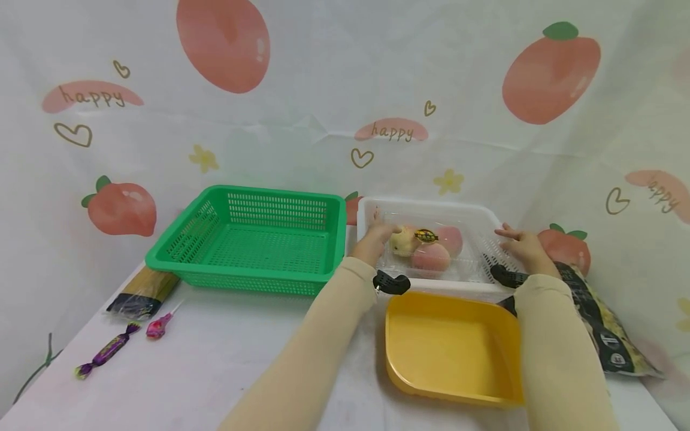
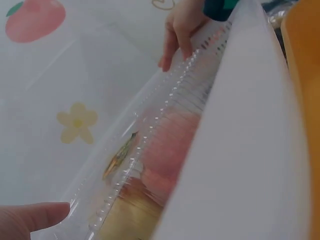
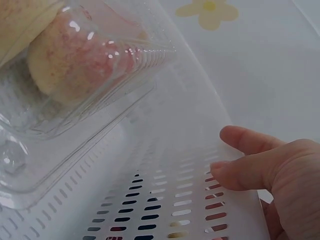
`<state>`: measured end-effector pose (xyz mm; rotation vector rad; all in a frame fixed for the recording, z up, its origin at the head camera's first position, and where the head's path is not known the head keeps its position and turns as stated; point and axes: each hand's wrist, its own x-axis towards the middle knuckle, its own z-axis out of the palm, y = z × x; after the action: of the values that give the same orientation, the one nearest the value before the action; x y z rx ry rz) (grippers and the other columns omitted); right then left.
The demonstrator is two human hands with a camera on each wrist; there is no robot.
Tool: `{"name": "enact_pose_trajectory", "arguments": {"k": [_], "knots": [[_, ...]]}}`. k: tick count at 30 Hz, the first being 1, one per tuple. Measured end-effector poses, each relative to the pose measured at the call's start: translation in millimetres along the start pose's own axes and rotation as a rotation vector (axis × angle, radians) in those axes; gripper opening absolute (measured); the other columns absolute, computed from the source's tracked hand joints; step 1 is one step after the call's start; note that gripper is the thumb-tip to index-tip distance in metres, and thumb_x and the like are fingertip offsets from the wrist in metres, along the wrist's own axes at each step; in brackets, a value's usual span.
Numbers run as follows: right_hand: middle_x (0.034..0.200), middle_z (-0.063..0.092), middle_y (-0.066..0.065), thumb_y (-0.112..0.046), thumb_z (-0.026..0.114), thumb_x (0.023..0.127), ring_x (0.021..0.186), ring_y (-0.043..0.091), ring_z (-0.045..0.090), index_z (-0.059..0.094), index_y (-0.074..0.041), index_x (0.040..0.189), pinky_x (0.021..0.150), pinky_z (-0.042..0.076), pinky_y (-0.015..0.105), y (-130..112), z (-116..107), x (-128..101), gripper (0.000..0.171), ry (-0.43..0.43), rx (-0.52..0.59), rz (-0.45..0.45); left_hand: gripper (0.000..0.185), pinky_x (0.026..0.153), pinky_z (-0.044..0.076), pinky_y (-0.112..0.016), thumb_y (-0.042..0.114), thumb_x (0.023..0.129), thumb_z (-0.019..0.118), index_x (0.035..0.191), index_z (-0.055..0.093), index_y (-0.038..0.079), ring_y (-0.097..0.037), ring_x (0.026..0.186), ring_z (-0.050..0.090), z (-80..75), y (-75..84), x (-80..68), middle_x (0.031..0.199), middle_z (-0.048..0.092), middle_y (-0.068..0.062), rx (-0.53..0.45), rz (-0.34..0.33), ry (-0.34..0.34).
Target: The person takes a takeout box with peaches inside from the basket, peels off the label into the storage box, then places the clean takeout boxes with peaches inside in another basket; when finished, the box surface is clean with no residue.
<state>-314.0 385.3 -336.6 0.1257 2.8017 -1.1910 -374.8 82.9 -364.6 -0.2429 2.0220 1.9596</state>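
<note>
A clear plastic box point(image 1: 468, 222) of several peaches point(image 1: 431, 257) lies in the white basket point(image 1: 436, 206); a dark and gold label marks its lid. My left hand point(image 1: 374, 242) is at the box's left end. Its straight thumb point(image 2: 47, 215) lies right at the box's edge in the left wrist view; the other fingers are hidden there, so I cannot tell whether they grip it. My right hand point(image 1: 530, 251) grips the basket's right rim, fingertips point(image 3: 227, 172) over the inside of the slotted wall and other fingers outside.
The yellow bin point(image 1: 453, 353) sits in front of the white basket. A green basket point(image 1: 269, 239) stands to the left. A bundle point(image 1: 145, 290) in plastic, a wrapped candy point(image 1: 110, 350) and a pink lollipop point(image 1: 159, 326) lie front left. At right rests a black bag point(image 1: 609, 335).
</note>
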Motion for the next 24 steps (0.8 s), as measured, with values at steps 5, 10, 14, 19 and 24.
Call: {"name": "enact_pose_trajectory", "arguments": {"k": [5, 10, 14, 19, 24], "knots": [[0.153, -0.001, 0.016, -0.004, 0.042, 0.093, 0.14, 0.046, -0.002, 0.029, 0.006, 0.141, 0.11, 0.011, 0.062, 0, 0, -1, 0.051, -0.003, 0.004, -0.009, 0.097, 0.113, 0.02, -0.056, 0.012, 0.084, 0.065, 0.149, -0.003, 0.038, -0.029, 0.145, 0.004, 10.0, -39.0, 86.5, 0.159, -0.004, -0.002, 0.073, -0.027, -0.032], [0.153, -0.001, 0.016, -0.005, 0.042, 0.094, 0.14, 0.046, -0.002, 0.029, 0.006, 0.141, 0.11, 0.01, 0.063, -2, 0, -1, 0.05, -0.005, -0.006, -0.012, 0.093, 0.115, 0.017, -0.052, 0.003, 0.084, 0.062, 0.151, 0.003, 0.031, -0.03, 0.145, 0.002, 4.6, -21.4, 42.4, 0.159, -0.002, -0.006, 0.048, -0.036, -0.023], [0.154, -0.001, 0.016, -0.005, 0.043, 0.094, 0.14, 0.047, -0.001, 0.03, 0.006, 0.14, 0.109, 0.013, 0.063, -1, 0, -1, 0.05, -0.014, -0.001, -0.014, 0.084, 0.114, 0.023, -0.048, 0.001, 0.09, 0.054, 0.151, 0.005, 0.028, -0.026, 0.145, 0.008, -4.2, 6.8, -32.9, 0.159, -0.003, -0.001, 0.042, -0.054, -0.038], [0.154, -0.002, 0.015, -0.004, 0.043, 0.094, 0.14, 0.046, -0.001, 0.029, 0.006, 0.141, 0.109, 0.014, 0.062, 1, 0, 0, 0.05, -0.012, 0.01, -0.009, 0.081, 0.058, 0.04, -0.026, 0.013, 0.094, 0.053, 0.15, -0.002, 0.033, -0.015, 0.063, 0.043, -9.0, 12.6, -55.6, 0.155, 0.016, -0.01, 0.072, -0.144, -0.081], [0.154, -0.003, 0.014, -0.005, 0.043, 0.095, 0.14, 0.046, -0.003, 0.029, 0.005, 0.141, 0.109, 0.012, 0.063, 1, 0, 0, 0.05, -0.006, 0.019, 0.001, 0.089, 0.043, 0.033, -0.025, 0.012, 0.091, 0.058, 0.15, -0.005, 0.035, -0.013, 0.044, 0.025, -3.6, 4.8, -34.0, 0.157, 0.009, -0.011, 0.071, -0.156, -0.083]]}}
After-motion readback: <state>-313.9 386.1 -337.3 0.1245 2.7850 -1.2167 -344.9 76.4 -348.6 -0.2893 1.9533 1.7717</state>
